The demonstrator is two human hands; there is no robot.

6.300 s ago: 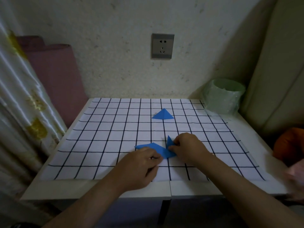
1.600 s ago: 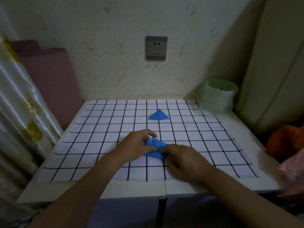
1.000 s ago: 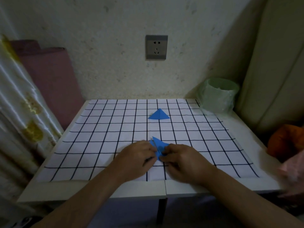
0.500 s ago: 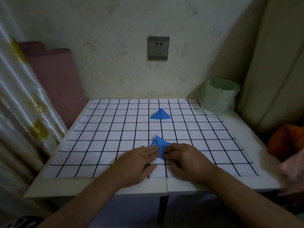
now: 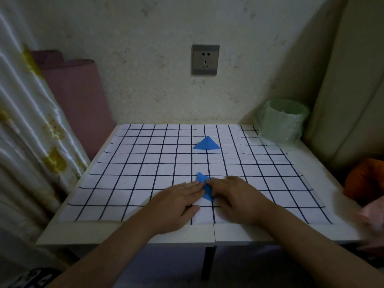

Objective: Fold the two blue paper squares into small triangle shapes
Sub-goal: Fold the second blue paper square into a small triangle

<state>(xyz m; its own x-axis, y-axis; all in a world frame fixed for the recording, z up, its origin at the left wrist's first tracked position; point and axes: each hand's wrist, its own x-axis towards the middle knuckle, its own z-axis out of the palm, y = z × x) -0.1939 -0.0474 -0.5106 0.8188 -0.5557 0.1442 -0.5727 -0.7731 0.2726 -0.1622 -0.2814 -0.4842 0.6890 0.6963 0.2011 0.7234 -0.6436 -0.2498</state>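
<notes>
A small blue folded triangle (image 5: 206, 144) lies flat on the far middle of the checked mat (image 5: 145, 167). A second blue paper (image 5: 204, 185), folded small, lies near the mat's front middle, with one tip poking out beyond my fingers. My left hand (image 5: 176, 202) lies flat with its fingertips pressing the paper's left side. My right hand (image 5: 236, 198) presses the paper's right side. Both hands hide part of the paper.
A pale green bin with a plastic liner (image 5: 281, 122) stands at the table's back right corner. A wall socket (image 5: 205, 59) is above the table. A curtain (image 5: 27, 132) and a pink roll (image 5: 79, 96) stand at the left, and an orange object (image 5: 365, 179) lies at the right.
Both hands have moved closer together over the near paper and flattened it; less of the blue shows than half a second ago. The far triangle has not moved.
</notes>
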